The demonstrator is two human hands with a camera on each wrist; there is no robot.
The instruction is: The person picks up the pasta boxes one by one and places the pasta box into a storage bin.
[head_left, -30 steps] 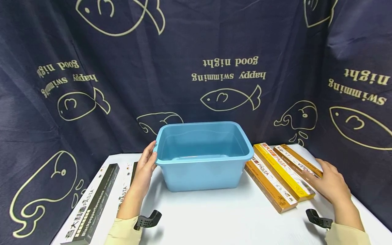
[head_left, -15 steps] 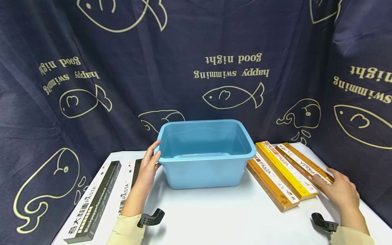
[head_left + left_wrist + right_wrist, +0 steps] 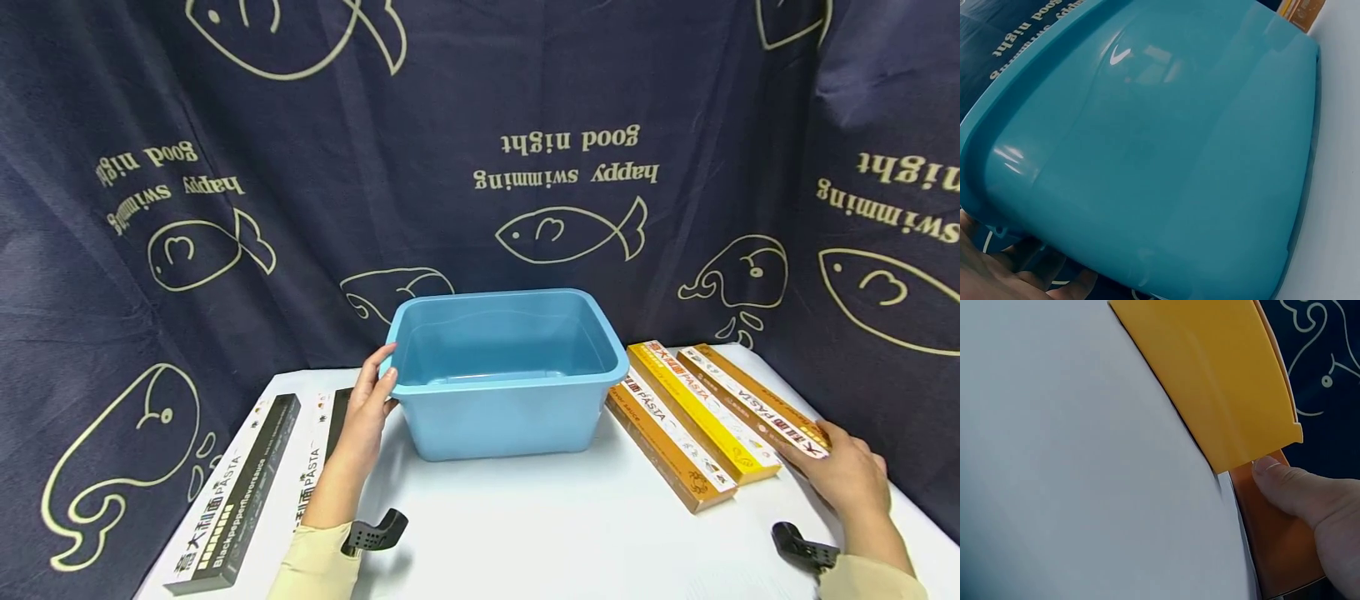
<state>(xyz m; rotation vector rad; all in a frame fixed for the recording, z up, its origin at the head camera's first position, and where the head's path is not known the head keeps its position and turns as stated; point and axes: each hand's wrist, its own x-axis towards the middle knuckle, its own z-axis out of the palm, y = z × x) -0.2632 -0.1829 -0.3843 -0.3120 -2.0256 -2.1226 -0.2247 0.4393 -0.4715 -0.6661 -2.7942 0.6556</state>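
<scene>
At the left end of the blue plastic bin (image 3: pixel 502 421), my left hand (image 3: pixel 365 417) grips the rim, thumb on the near side. Some of its fingers (image 3: pixel 1082 284) show below the bin's edge in the left wrist view. My right hand (image 3: pixel 851 475) holds the near end of the rightmost pasta box (image 3: pixel 746 396), brown with a white band. In the right wrist view the thumb (image 3: pixel 1288 484) presses on that box's brown side, while the other fingers are hidden. Next to it lie a yellow pasta box (image 3: pixel 701 400) and an orange-brown pasta box (image 3: pixel 671 446).
Two black-and-white pasta boxes lie at the left: one outer box (image 3: pixel 240 500) and one inner box (image 3: pixel 313 458) partly covered by the left forearm. All stand on a white table (image 3: pixel 540 533). A dark blue fish-print curtain (image 3: pixel 435 183) hangs behind and at the sides.
My right hand has moved right and toward the near end of the rightmost pasta box, uncovering more of its lettering. The left hand stays on the bin's rim. The head view shifts slightly.
</scene>
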